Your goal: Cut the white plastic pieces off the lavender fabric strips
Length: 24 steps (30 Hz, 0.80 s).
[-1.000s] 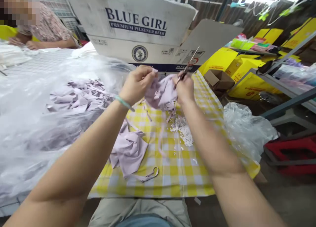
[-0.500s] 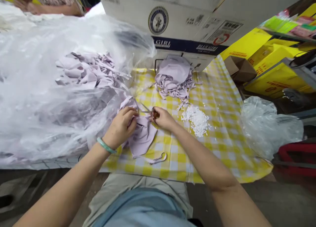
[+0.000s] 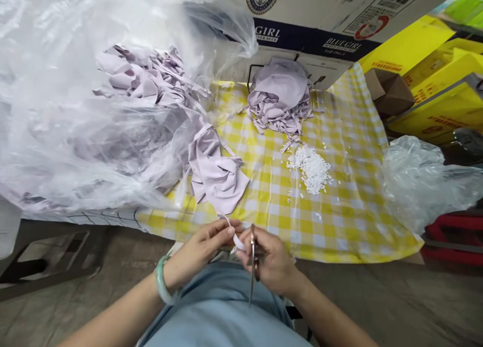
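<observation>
Near the table's front edge, my left hand (image 3: pixel 209 241) is closed on a narrow lilac strap (image 3: pixel 238 242) at its fingertips. The strap runs from the lower corner of a lilac fabric piece (image 3: pixel 221 178) that lies flat on the table. My right hand (image 3: pixel 273 264) is closed around a pair of scissors (image 3: pixel 252 284), whose blades point down toward my body. The fingers of that hand also meet the strap; its end is hidden among them.
Lilac pieces fill a large clear plastic bag (image 3: pixel 124 151) at left. More lilac fabric (image 3: pixel 281 90) is heaped before cardboard boxes (image 3: pixel 290 15). Small white bits (image 3: pixel 311 168) lie on the checked tablecloth (image 3: pixel 347 201). A crumpled plastic bag (image 3: pixel 422 181) sits at right.
Both hands have moved from the fabric piece back toward my body. The scissors have swung to point down, and the strap now stretches between my hands. The view has tilted downward.
</observation>
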### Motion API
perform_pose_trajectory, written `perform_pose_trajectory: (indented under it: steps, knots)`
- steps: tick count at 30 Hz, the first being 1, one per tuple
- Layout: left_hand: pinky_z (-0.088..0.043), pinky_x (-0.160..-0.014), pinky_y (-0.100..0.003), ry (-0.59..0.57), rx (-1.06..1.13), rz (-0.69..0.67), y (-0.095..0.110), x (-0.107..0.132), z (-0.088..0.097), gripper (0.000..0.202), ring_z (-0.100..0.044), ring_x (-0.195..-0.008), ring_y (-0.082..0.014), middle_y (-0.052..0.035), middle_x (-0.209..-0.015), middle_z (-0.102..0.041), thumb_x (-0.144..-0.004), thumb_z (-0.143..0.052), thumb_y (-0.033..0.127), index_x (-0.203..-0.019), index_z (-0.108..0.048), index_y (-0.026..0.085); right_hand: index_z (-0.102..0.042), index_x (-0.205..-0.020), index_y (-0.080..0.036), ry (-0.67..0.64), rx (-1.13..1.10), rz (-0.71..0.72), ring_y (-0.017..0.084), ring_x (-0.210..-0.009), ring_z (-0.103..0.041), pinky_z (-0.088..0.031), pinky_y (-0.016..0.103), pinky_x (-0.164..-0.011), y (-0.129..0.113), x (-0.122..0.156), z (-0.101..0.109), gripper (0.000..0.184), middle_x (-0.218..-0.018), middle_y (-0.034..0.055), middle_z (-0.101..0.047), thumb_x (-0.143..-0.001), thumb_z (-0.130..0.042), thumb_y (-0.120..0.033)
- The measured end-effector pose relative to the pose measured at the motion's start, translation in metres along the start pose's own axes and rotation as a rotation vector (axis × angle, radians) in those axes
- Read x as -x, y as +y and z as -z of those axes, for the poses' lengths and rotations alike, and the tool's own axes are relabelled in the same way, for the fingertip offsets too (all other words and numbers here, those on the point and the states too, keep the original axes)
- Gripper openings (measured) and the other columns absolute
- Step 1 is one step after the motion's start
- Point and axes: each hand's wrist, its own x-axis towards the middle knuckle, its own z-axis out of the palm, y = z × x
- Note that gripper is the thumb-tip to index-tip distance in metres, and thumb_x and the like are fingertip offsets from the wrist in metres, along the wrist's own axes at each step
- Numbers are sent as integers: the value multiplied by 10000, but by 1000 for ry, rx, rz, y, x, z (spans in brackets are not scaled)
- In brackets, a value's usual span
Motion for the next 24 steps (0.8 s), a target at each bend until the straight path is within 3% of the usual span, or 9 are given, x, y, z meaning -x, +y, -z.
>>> perform_pose_trajectory:
  steps: [2,4,9,12,15,17,20,22,24]
  knots:
    - [-558,-814,-250,92,317,11,-2,-2,-10,232,-678,-873,-166,-87,-968,-729,-836,-720,337,-949,-719,134,-416,-712,-242,-114,-128,-44,136,-622,-498,-444,266,-591,-10,0,-3,234,-718,-17,-552,-750,-642,-196]
    - [-560,-684,-196,173,509,-23,1,-5,-9,130,-659,-753,-117,-78,-942,-713,-847,-694,222,-922,-714,118,-429,-718,-237,-201,-203,-98,131,-626,-492,-458,267,-610,-18,-4,0,239,-714,-18,-549,-749,-666,-238]
    - [-384,-422,-120,168,686,-4,15,-4,16,113,-452,-505,-30,-36,-791,-606,-853,-574,99,-881,-682,79,-486,-719,-216,-355,-178,-102,120,-645,-516,-467,238,-622,-26,-29,22,224,-701,-33,-532,-733,-705,-258]
    - [-222,-382,-120,183,557,-50,16,6,23,142,-261,-446,-12,43,-650,-461,-842,-652,174,-954,-691,96,-573,-808,-206,-335,-39,28,150,-719,-611,-507,262,-680,-23,-59,28,109,-796,1,-641,-759,-670,-213]
    - [-195,-439,-162,147,151,-133,17,23,21,254,-244,-495,-44,57,-606,-387,-835,-714,352,-950,-708,126,-637,-925,-220,-168,51,209,208,-1109,-608,-455,354,-992,-24,-102,25,248,-1123,46,-683,-721,-611,-82]
    - [-205,-483,-199,76,-95,-157,20,36,19,325,-268,-545,-74,42,-615,-382,-836,-700,443,-939,-723,135,-682,-920,-236,-346,111,306,219,-1261,-514,-386,372,-1074,-27,-130,20,361,-1129,26,-694,-643,-609,-16]
    - [-196,-521,-231,8,-256,-152,26,51,22,387,-251,-579,-93,34,-632,-362,-859,-652,498,-982,-737,142,-708,-764,-221,-615,197,349,208,-1013,-611,-460,329,-931,-32,-159,17,287,-859,-7,-708,-576,-641,-14]
    - [-185,-524,-237,-4,-254,-137,27,55,26,411,-245,-575,-95,40,-617,-338,-873,-628,501,-1033,-733,138,-683,-706,-201,-599,188,320,162,-780,-608,-483,282,-777,-35,-166,22,201,-737,-27,-658,-584,-638,-47]
    - [-165,-513,-242,-20,-167,-126,28,51,29,429,-232,-550,-94,47,-590,-328,-891,-598,489,-1099,-717,133,-659,-770,-195,-465,142,306,139,-724,-585,-472,258,-706,-42,-164,31,162,-751,-25,-624,-662,-588,-98]
